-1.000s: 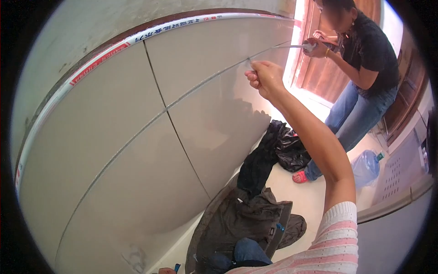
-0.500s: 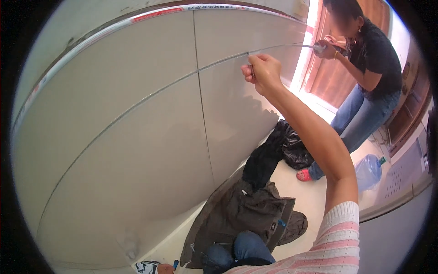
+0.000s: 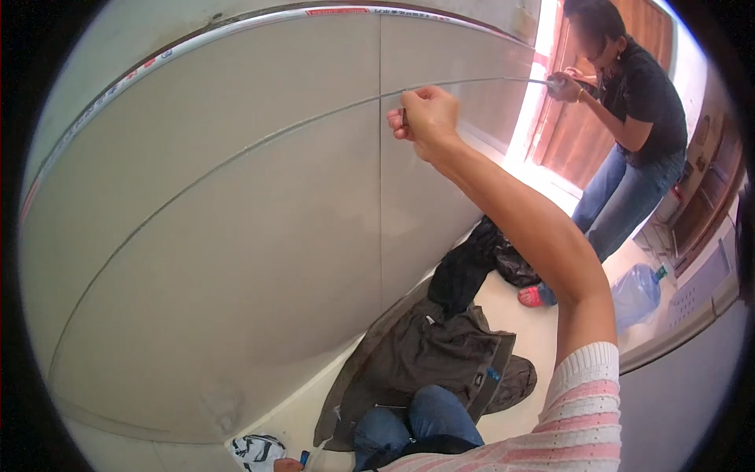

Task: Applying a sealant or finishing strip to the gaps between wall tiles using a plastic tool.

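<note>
My right hand (image 3: 429, 122) is a closed fist pressed near the long horizontal grey joint line (image 3: 291, 126) on the tiled wall (image 3: 259, 236). A small dark edge shows between its curled fingers; what it belongs to is too hidden to name. At the lower edge only a bit of my left hand (image 3: 287, 466) shows, its fingers out of sight. Beside it are a white cloth with dark markings (image 3: 258, 450) and a small blue piece (image 3: 304, 456). Whether the left hand holds either one cannot be made out.
To the right another person (image 3: 653, 94) bends toward the joint, both hands at a pale tool (image 3: 555, 82). On the floor lie a dark brown jacket (image 3: 409, 346) and a black plastic bag (image 3: 515, 263). A clear water jug (image 3: 635, 295) stands near a grey appliance (image 3: 684, 377).
My right fist has slid left along the joint, past the vertical tile seam. The view has shifted slightly. The other person stays at the far end of the line.
</note>
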